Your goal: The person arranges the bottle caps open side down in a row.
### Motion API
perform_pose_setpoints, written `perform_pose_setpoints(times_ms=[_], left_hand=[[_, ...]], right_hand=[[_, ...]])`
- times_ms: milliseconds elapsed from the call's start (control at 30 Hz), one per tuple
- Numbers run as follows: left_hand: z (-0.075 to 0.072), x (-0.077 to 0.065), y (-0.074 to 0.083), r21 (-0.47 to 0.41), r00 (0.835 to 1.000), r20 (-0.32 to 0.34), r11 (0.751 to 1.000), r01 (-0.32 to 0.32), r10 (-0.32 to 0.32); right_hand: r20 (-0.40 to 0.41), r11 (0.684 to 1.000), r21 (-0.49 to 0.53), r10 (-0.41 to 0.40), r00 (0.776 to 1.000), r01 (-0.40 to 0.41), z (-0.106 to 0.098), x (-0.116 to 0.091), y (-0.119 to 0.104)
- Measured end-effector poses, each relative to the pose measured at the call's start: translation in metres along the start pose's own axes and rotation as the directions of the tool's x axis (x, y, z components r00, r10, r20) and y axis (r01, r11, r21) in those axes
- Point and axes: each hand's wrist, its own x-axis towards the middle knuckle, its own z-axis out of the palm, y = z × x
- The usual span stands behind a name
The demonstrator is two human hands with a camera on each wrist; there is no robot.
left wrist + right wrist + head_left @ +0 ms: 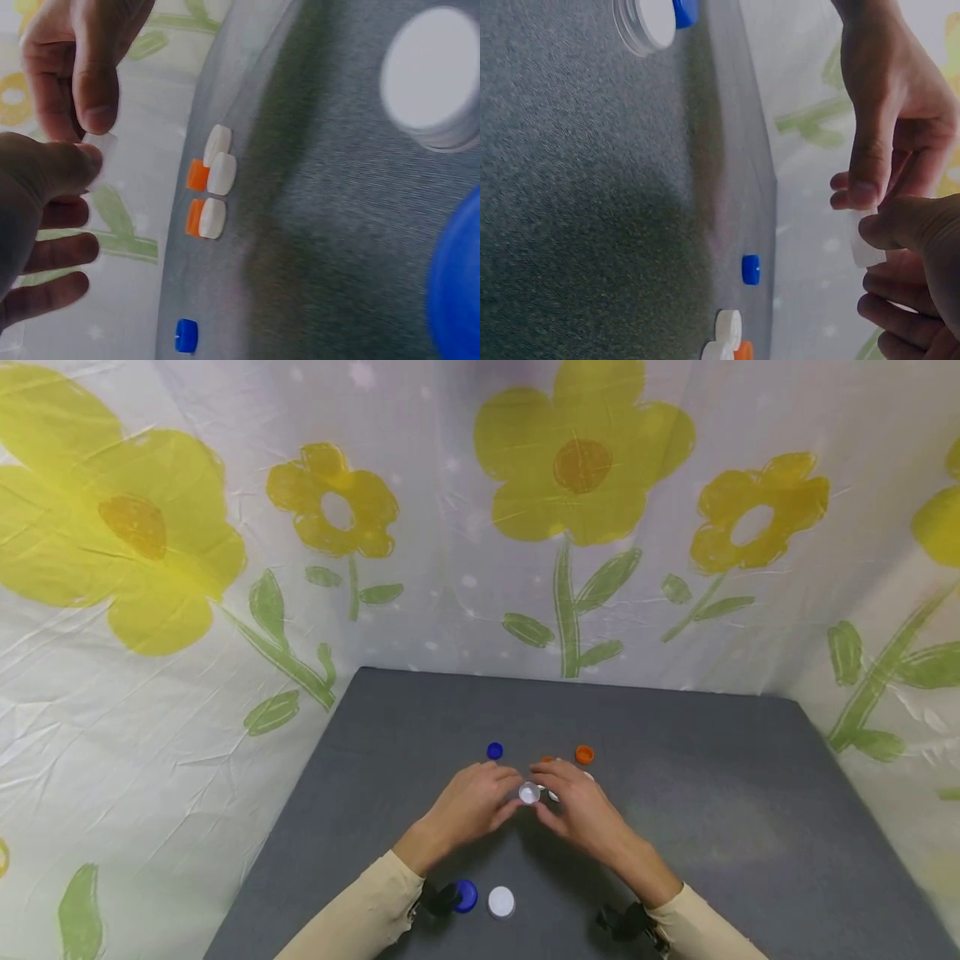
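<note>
Between my hands, above the table, is a small translucent whitish round piece (pixel 529 792), like a little cup or cap; its exact kind is unclear. My left hand (pixel 476 800) pinches one side of it between thumb and fingers. From the other side my right hand (pixel 583 806) pinches it too, as the right wrist view shows with the piece (pixel 867 246) at both thumbs. In the left wrist view, white caps (pixel 221 174) and orange caps (pixel 198 175) sit together beyond the hands; the right hand partly covers them in the head view.
A small blue cap (pixel 495 750) lies beyond the left hand, an orange cap (pixel 585 755) beyond the right. Nearer me stand a larger blue lid (pixel 467 896) and a white-topped round container (pixel 501 902) on the grey table (pixel 720 860). Flowered curtains (pixel 450 610) border the table.
</note>
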Motion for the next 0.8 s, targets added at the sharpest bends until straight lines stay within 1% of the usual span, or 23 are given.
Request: perform_pose_setpoints(times_ms=[100,200,333,433,500,600,700,800], left_hand=[[0.001,-0.004,0.001,-0.002,0.998,-0.056,1.0,-0.021,0.021],[0.001,-0.008,0.002,-0.002,0.991,-0.122,0.999,-0.048,0.047],[0.001,-0.011,0.004,0.009,0.972,-0.208,0.994,-0.107,0.107],[0.002,-0.013,0.005,0.008,0.957,-0.246,0.988,-0.155,0.152],[0.003,-0.014,0.005,0.0,0.951,-0.258,0.984,-0.177,0.171],[0.004,-0.015,0.007,-0.007,0.949,-0.26,0.982,-0.189,0.181],[0.004,-0.016,0.009,-0.015,0.956,-0.245,0.985,-0.173,0.164],[0.004,-0.017,0.011,-0.061,0.97,-0.22,0.99,-0.125,0.108]], right_hand=[[0.009,1.0,0.006,0.011,1.0,-0.011,-0.002,-0.001,-0.002],[0.016,0.999,0.036,0.034,0.999,-0.034,-0.005,-0.003,-0.004],[0.019,0.994,0.094,0.059,0.998,-0.06,-0.01,-0.005,-0.006],[0.041,0.983,0.158,0.087,0.995,-0.092,-0.013,-0.007,-0.007],[0.066,0.972,0.201,0.109,0.992,-0.121,-0.014,-0.009,-0.007],[0.1,0.957,0.245,0.134,0.986,-0.155,-0.015,-0.011,-0.008],[0.109,0.949,0.269,0.142,0.984,-0.167,-0.016,-0.013,-0.008],[0.084,0.954,0.258,0.137,0.987,-0.155,-0.015,-0.014,-0.007]])
